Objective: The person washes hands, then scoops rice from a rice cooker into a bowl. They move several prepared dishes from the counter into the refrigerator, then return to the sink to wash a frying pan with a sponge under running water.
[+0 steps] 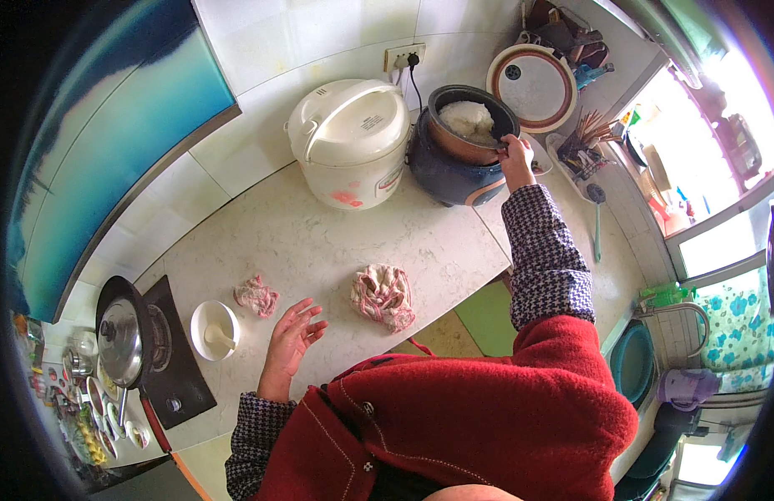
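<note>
My right hand (516, 154) grips the rim of a dark inner pot (465, 147), which sits tilted in a dark blue rice cooker body (446, 178) and holds a mass of white cooked rice (468, 120). Over the counter, my left hand (294, 343) is empty with its fingers apart. It is near a small crumpled red-and-white cloth (257, 296) and a white bowl (202, 332) with a white spoon (220, 336) inside. A larger crumpled cloth (382, 297) lies to the right of that hand. Left of the blue cooker stands a closed white rice cooker (351, 147).
A lidded wok (120, 332) rests on a gas stove (183, 376) at left, its red handle (154, 419) reaching the counter edge. A round lid (532, 87) leans at the back wall. Chopsticks (593, 128) and a green-handled skimmer (597, 219) lie to the right, near the sink (631, 363).
</note>
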A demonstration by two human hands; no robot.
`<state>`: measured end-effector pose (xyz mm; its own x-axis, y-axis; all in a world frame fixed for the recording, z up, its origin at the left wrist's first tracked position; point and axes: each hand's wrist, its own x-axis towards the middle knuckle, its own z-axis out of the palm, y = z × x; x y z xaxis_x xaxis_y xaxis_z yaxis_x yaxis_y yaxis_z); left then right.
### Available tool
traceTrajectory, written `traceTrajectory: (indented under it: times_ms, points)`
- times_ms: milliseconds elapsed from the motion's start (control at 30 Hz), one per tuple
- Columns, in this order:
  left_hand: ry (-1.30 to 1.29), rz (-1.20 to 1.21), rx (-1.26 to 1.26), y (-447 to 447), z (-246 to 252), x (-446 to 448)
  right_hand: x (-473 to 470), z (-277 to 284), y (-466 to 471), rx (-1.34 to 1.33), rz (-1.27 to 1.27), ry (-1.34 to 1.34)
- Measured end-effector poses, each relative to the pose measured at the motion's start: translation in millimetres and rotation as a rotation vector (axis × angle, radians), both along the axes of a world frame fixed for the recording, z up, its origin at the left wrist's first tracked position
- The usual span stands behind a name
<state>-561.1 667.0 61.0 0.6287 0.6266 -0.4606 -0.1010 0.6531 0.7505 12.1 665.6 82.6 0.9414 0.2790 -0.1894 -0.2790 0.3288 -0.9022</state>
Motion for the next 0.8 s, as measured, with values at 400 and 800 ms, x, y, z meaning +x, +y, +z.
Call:
traceTrajectory:
  times_ms: [400,800]
  points:
    - [0.009,-0.035,-0.026,4.2,-10.9,21.4,20.5,-8.0,-23.7,-0.942,0.36,-0.427]
    - [0.046,0.119,-0.032,5.6,-31.3,-21.4,213.5,45.3,-84.9,-1.289,0.035,-1.4]
